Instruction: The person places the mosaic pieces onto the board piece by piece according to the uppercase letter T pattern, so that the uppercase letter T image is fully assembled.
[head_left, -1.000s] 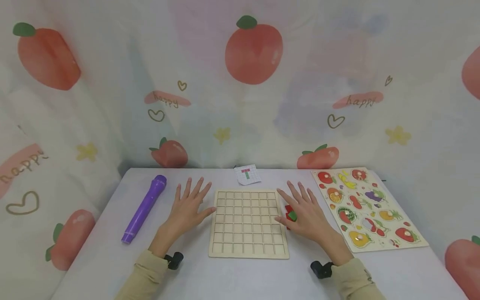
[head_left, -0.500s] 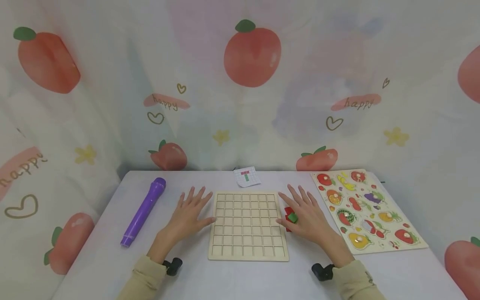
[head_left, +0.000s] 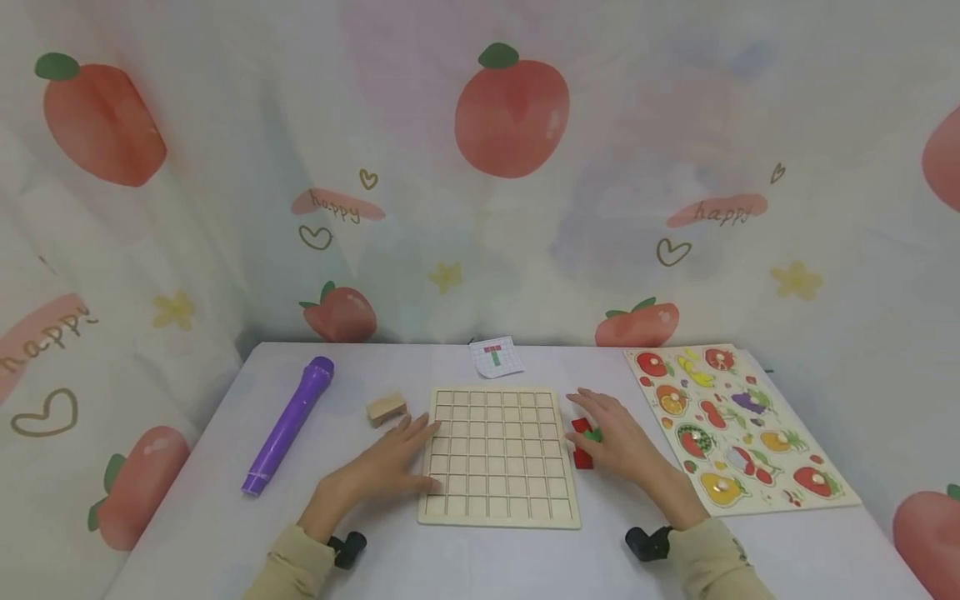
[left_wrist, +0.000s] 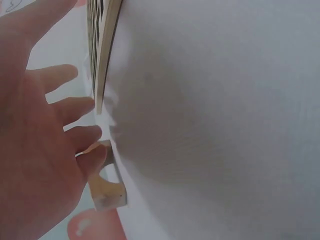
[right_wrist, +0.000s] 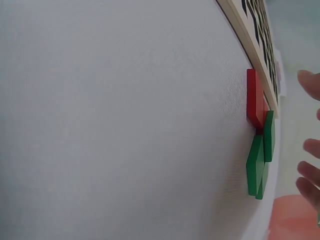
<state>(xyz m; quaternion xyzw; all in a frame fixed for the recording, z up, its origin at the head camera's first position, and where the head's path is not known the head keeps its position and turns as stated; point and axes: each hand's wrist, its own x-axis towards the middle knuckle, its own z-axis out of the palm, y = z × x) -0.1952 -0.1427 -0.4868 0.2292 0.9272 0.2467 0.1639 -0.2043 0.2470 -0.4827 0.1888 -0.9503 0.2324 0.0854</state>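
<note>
My left hand [head_left: 378,467] reaches over the left edge of the wooden grid board [head_left: 498,458], its thumb and fingers apart and holding nothing. Past its fingertips lies a small plain wooden block [head_left: 387,408]; the left wrist view shows this arch-cut block [left_wrist: 107,192] partly behind the fingers. Beside the board's right edge, my right hand [head_left: 622,442] hovers with loosely bent fingers over red tiles [head_left: 582,454] and a green tile [head_left: 594,434]. In the right wrist view, its fingertips are apart from the red tile [right_wrist: 255,100] and green tiles [right_wrist: 256,165].
A purple toy microphone [head_left: 288,425] lies at the left. Behind the board is a paper card [head_left: 496,357] with a red and green T pattern. A fruit puzzle board [head_left: 738,425] occupies the right side. Printed cloth [head_left: 420,125] stands behind the table.
My left hand has moved nearer and lower, its fingers closing up, which uncovers the wooden block. The right hand's spread fingers have bent and drawn together above the tiles.
</note>
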